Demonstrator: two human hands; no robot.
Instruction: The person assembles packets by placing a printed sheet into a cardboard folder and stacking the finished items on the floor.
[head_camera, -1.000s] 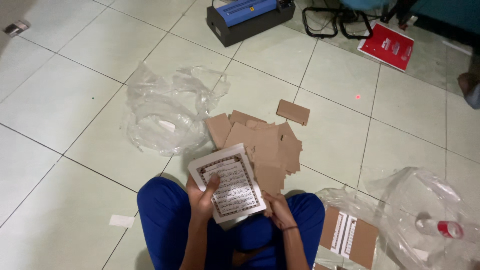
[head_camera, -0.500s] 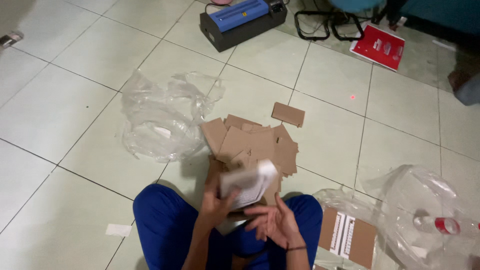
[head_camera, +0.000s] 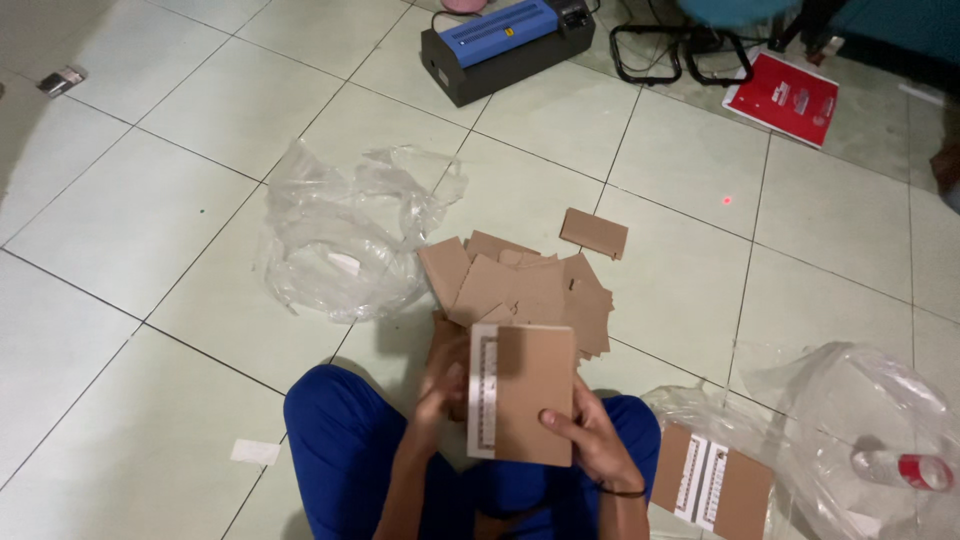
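**Book turned brown side up between both hands**

Flipped since the earlier frames, the book (head_camera: 522, 392) now shows its plain brown cover with a pale patterned strip down its left edge, where a second ago its white decorated face was up and half a second ago it was a blur in mid-turn. The left hand (head_camera: 440, 385) grasps the book's left edge, fingers curled round the patterned strip. The right hand (head_camera: 583, 432) grasps the lower right corner, thumb lying on the brown cover and a dark band at the wrist. The book is held flat, nearly upright in the view, above the person's lap, between the blue trouser legs (head_camera: 345, 440).

Just beyond the book's top edge lies a loose pile of brown cardboard pieces (head_camera: 530, 285) on the pale floor tiles (head_camera: 190, 190), with a single cardboard piece (head_camera: 594, 232) lying apart, farther from the book and slightly right. Left of the pile, and up-left of the book, sits a crumpled clear plastic bag (head_camera: 345, 240). Right of the book, near the right knee, another brown book with a patterned strip (head_camera: 712, 478) lies partly in clear plastic wrap (head_camera: 850, 400), which also holds a small bottle with a red label (head_camera: 898, 468). Well beyond the book, at the top of the view, stand a dark machine with a blue top (head_camera: 508, 35) and a red booklet (head_camera: 782, 98). A small white paper scrap (head_camera: 256, 452) lies left of the left knee.
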